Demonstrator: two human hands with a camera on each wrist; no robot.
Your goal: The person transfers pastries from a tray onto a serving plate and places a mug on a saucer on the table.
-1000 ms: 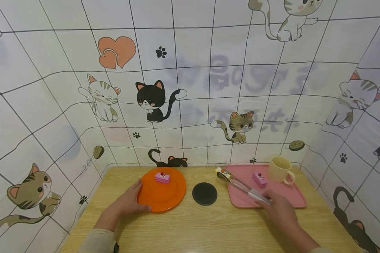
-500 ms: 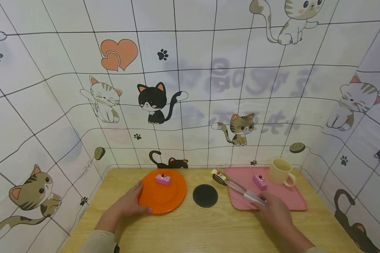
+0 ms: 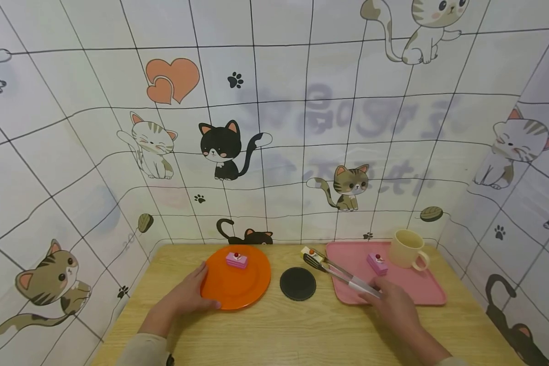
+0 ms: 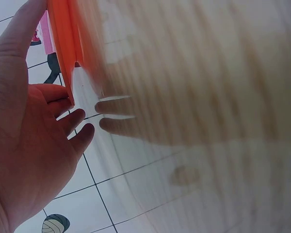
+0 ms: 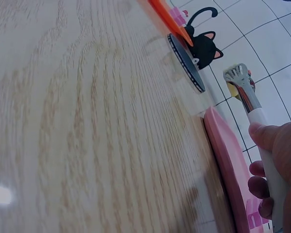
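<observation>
My right hand (image 3: 395,305) grips a pair of tongs (image 3: 349,280) with white handles. Between the tongs' tips is a small yellow toy cake slice (image 3: 312,254) with a red topping; the right wrist view shows it raised off the table, partly hidden by the tongs' metal end (image 5: 240,80). On the left, my left hand (image 3: 187,292) holds the rim of an orange plate (image 3: 238,287), its thumb at the near side and its fingers along the left edge. A pink toy cake slice (image 3: 237,260) sits near the plate's back.
A pink tray (image 3: 421,292) on the right bears another pink cake slice (image 3: 377,264) and a yellow mug (image 3: 406,248). Between plate and tray lies a round black coaster (image 3: 298,283). Cat-patterned walls (image 3: 283,203) close the wooden table (image 3: 265,330) at the back and sides.
My right hand has moved the tongs and the yellow cake slice leftward, from the tray's left back corner to beyond the tray's left edge. The left hand and plate have stayed in place.
</observation>
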